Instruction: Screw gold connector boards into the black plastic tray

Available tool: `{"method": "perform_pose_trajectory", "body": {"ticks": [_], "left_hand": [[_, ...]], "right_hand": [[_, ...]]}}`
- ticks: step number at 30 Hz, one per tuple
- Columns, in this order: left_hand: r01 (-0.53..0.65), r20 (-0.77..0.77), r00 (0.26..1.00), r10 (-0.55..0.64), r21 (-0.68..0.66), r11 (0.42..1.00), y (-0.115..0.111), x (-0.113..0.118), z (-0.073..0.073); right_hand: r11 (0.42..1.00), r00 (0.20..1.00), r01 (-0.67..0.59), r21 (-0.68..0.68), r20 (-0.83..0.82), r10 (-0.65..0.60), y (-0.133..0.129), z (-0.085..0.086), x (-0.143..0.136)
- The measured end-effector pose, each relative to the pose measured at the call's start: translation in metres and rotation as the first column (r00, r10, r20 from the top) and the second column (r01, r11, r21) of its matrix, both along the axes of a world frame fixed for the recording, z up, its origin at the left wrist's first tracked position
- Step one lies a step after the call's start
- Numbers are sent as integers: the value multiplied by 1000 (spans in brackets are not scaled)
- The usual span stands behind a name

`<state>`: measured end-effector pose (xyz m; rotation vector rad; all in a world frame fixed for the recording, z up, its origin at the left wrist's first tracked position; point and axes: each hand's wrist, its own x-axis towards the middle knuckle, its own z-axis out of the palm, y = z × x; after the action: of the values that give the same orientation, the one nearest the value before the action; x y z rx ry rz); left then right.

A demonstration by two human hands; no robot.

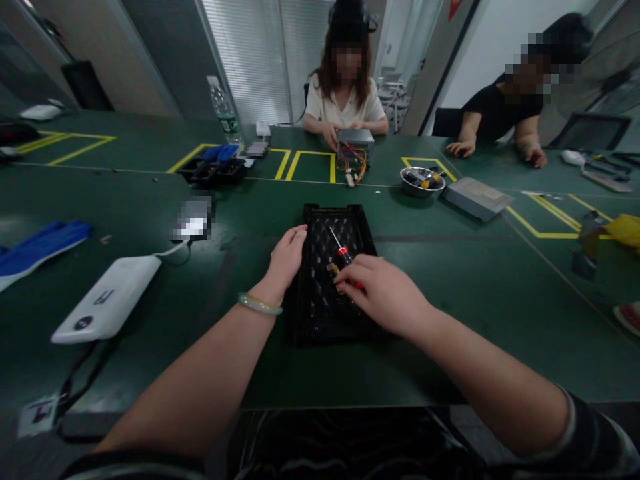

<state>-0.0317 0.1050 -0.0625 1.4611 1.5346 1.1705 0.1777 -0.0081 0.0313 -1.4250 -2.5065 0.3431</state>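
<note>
A black plastic tray with a bumpy, dimpled floor lies on the green table in front of me. My left hand grips its left rim, fingers closed along the wall. Over the tray's right side, my right hand reaches in with thumb and fingers pinched together. Beside those fingertips is a small yellow-brown part; whether it is held I cannot tell. A screwdriver with a red and black handle lies in the tray, shaft pointing away, its handle partly covered by my right hand.
A white power bank, cabled to a phone, and a blue glove lie left. Farther back are a parts tray, a bottle, a metal bowl and a grey metal panel. Opposite, two people sit; one handles a wired metal box.
</note>
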Motion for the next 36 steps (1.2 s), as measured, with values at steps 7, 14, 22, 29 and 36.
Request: {"method": "perform_pose_trajectory", "body": {"ticks": [7, 14, 22, 29, 36], "left_hand": [[-49, -20, 999, 49, -22, 999, 1, 2, 2], [-46, -28, 999, 45, -25, 999, 3, 2, 1], [-31, -53, 998, 30, -28, 999, -1, 1, 2], [-21, -185, 983, 24, 18, 1000, -11, 7, 14], [311, -585, 800, -134, 214, 926, -41, 15, 45]], "right_hand": [[902, 904, -425, -75, 12, 427, -7, -24, -26], [981, 978, -189, -35, -97, 185, 6, -8, 13], [973, 981, -191, -132, -61, 184, 27, -6, 49], [1000, 1000, 9, -17, -22, -9, 30, -16, 44], [991, 990, 86, 107, 103, -97, 27, -30, 37]]}}
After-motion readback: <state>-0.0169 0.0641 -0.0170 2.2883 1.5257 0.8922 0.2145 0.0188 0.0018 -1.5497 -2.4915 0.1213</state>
